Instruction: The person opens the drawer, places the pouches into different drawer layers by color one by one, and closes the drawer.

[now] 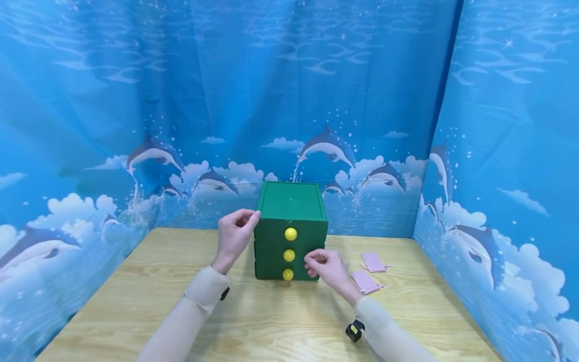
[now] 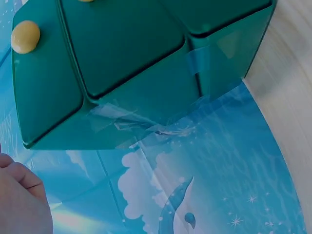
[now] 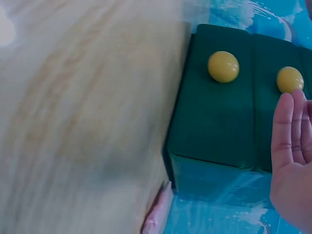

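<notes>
A green drawer box [image 1: 291, 201] with three drawers stands on the table, each drawer front bearing a round yellow knob [image 1: 291, 234]. At the box's upper left front corner is my left hand [image 1: 234, 234], fingers loosely bent, thumb tip overlapping the corner in the head view. The left wrist view has this hand [image 2: 24, 200] just off the top edge, with nothing in it. My right hand [image 1: 329, 266] hovers before the right part of the drawer fronts. In the right wrist view its fingers [image 3: 282, 126] extend toward the middle knob [image 3: 290, 79], holding nothing.
Two small pink drawstring pouches [image 1: 365, 282] lie on the wooden table [image 1: 271, 322] right of the box, close by my right forearm. Clear tape [image 2: 122, 114] shows along the box's side. A blue dolphin-print curtain [image 1: 226, 100] encloses the back and sides.
</notes>
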Demonstrator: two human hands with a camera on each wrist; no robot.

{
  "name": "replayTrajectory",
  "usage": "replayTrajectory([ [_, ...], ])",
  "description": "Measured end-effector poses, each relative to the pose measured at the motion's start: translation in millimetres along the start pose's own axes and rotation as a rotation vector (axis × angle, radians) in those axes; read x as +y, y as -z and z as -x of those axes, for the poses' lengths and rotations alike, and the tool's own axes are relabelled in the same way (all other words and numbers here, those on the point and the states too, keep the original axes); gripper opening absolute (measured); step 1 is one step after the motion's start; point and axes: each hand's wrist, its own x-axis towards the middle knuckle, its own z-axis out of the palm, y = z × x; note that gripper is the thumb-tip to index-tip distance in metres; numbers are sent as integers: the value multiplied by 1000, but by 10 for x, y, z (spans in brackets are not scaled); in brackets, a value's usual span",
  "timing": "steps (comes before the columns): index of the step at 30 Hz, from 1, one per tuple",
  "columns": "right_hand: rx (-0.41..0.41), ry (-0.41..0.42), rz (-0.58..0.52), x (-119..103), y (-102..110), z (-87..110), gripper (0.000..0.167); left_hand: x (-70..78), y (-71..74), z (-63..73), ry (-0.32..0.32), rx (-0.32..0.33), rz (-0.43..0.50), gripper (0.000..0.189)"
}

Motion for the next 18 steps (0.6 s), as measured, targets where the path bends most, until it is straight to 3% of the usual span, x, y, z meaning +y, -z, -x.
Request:
replayTrajectory([
  [6,-123,-11,32,46,-50,31,19,-26,29,-69,72,29,28,14],
  [12,-171,-17,45,116,-82,-1,20,-73,62,-106,113,13,41,14],
  [18,-199,-23,56,429,-154,-121,20,-426,26,-157,163,-15,45,20],
])
